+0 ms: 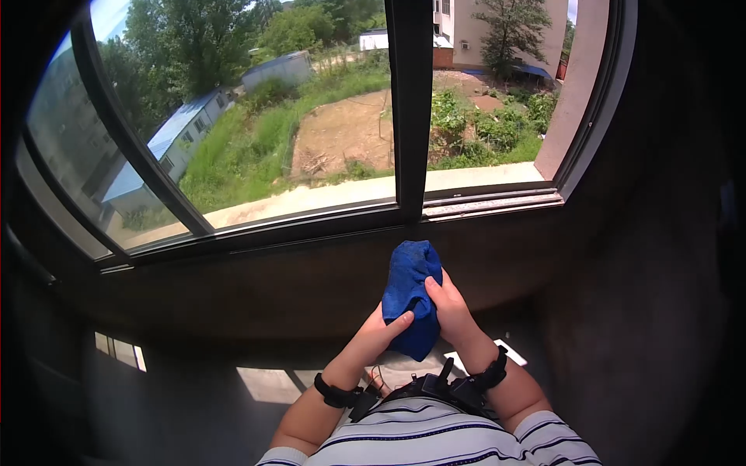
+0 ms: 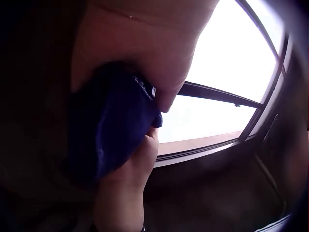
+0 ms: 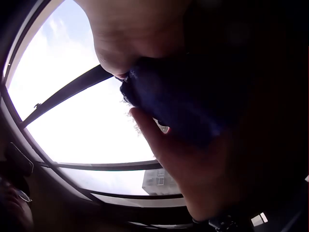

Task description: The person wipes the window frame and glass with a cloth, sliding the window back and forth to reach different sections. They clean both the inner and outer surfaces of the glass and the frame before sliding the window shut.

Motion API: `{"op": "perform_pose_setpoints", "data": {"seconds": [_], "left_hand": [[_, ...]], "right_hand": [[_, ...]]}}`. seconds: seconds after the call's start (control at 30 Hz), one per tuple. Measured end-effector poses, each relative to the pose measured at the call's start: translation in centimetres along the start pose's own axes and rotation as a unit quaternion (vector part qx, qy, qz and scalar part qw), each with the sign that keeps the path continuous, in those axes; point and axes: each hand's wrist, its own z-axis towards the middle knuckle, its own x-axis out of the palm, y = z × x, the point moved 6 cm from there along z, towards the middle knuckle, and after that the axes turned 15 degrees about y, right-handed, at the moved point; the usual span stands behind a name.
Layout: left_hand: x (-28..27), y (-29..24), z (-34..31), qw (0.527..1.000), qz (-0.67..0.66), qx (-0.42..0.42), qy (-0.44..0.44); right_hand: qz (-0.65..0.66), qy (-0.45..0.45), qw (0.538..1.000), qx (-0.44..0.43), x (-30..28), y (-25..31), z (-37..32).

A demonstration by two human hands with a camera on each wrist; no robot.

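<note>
A folded blue cloth [image 1: 410, 272] is held in front of the body, below the window. My left hand [image 1: 382, 332] grips its lower left side, thumb laid across the front. On the other side my right hand [image 1: 452, 304] holds it, thumb pressing near the middle. The fingers of both hands are mostly hidden behind the fabric. In the left wrist view the cloth [image 2: 113, 128] hangs in dark folds between the two hands. The right wrist view shows the cloth [image 3: 169, 96] in shadow, with the left hand's thumb along it.
A window with a dark frame [image 1: 410, 116] fills the upper part, its sill track [image 1: 493, 203] just beyond the hands. Below it runs a dark wall [image 1: 311, 283]. Sunlit patches [image 1: 268, 386] lie on the grey floor. Straps with devices [image 1: 336, 392] circle both wrists.
</note>
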Motion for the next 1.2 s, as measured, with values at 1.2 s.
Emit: {"op": "perform_pose_setpoints", "data": {"seconds": [1.2], "left_hand": [[-27.9,-17.8,-30.4,0.827,0.062,0.314,-0.462]], "right_hand": [[-0.725,0.113,0.628,-0.259,16.3,-4.2,14.0]]}}
